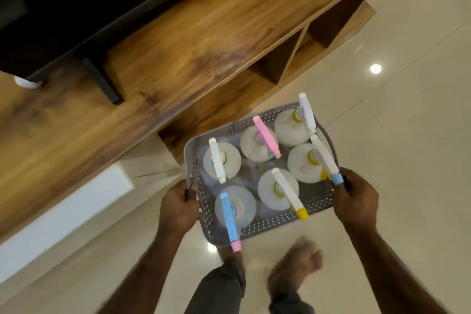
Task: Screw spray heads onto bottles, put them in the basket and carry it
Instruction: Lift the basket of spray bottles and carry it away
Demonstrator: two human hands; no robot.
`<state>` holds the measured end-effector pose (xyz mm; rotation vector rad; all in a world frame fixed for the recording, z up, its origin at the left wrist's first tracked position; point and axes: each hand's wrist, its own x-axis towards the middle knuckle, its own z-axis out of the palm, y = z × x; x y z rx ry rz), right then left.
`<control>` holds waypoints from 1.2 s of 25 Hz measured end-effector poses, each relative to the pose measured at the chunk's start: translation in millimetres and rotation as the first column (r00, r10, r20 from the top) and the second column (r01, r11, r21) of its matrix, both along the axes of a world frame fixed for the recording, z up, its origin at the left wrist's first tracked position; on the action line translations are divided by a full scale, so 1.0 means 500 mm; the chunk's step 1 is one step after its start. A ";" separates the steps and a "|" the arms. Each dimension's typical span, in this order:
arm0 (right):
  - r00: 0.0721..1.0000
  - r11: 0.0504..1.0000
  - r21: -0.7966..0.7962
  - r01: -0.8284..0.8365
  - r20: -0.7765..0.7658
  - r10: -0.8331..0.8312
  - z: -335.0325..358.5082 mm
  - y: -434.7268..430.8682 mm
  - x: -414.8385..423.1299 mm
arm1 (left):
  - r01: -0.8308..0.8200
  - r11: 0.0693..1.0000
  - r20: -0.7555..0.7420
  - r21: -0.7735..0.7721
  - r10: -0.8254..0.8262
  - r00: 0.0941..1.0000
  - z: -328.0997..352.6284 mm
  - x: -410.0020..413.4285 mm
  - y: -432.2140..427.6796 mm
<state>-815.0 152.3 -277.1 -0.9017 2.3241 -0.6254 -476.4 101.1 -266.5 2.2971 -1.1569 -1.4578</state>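
The grey perforated basket (260,231) hangs in the air between the two hands, clear of the wooden bench (158,64) and above the pale tiled floor (407,135) — so the step in hand is, by my reading, the carrying. Its long axis runs from about 7 o'clock to 1 o'clock in the view, and the hands take the two ends: the left hand (178,205) is at the 8 o'clock end with its fingers (187,192) curled closed around the thin handle there, the right hand (356,199) at the 4 o'clock side with its fingers wrapped over the rim near the other handle. Neither hand is nearer than the other; the load sits evenly between them. Inside stand six white bottles (304,162), upright in two rows of three, each with a spray head already on — a pink one (266,136) toward 12 o'clock, a blue one (229,216) at 7 o'clock whose tip overhangs the rim. The bench edge and its open cubbies (277,61) lie close at 11 o'clock of the basket, the nearest thing to catch a corner. A bare foot (293,270), blurred, is below at 6 o'clock.
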 end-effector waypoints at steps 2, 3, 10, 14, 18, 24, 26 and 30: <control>0.999 0.998 -0.033 -0.051 -0.006 0.050 -0.053 -0.047 -0.016 | -0.054 0.998 0.014 -0.036 0.054 0.998 -0.045 -0.012 -0.019; 0.996 0.995 -0.047 -0.085 -0.006 0.084 -0.082 -0.073 -0.021 | -0.074 0.996 0.047 -0.057 0.076 0.996 -0.072 -0.016 -0.025; 0.949 0.944 -0.113 -0.309 -0.109 0.297 -0.223 -0.277 -0.014 | -0.132 0.967 0.296 -0.215 0.194 0.935 -0.230 -0.012 -0.112; 0.924 0.924 -0.081 -0.374 -0.115 0.364 -0.252 -0.382 -0.004 | -0.076 0.968 0.498 -0.240 0.190 0.846 -0.248 -0.021 -0.233; 0.902 0.902 -0.076 -0.424 -0.126 0.414 -0.302 -0.460 0.020 | -0.113 0.989 0.386 -0.097 0.142 0.911 -0.463 0.054 -0.087; 0.869 0.862 -0.115 -0.494 -0.097 0.486 -0.325 -0.557 0.081 | -0.216 0.975 0.084 -0.056 0.220 0.972 -0.713 -0.012 0.249; 0.860 0.845 -0.161 -0.511 -0.084 0.504 -0.333 -0.586 0.095 | -0.174 0.983 0.080 -0.059 0.178 0.981 -0.708 -0.014 0.242; 0.856 0.842 -0.151 -0.518 -0.081 0.511 -0.365 -0.640 0.120 | -0.161 0.978 0.110 -0.132 0.176 0.978 -0.708 -0.011 0.230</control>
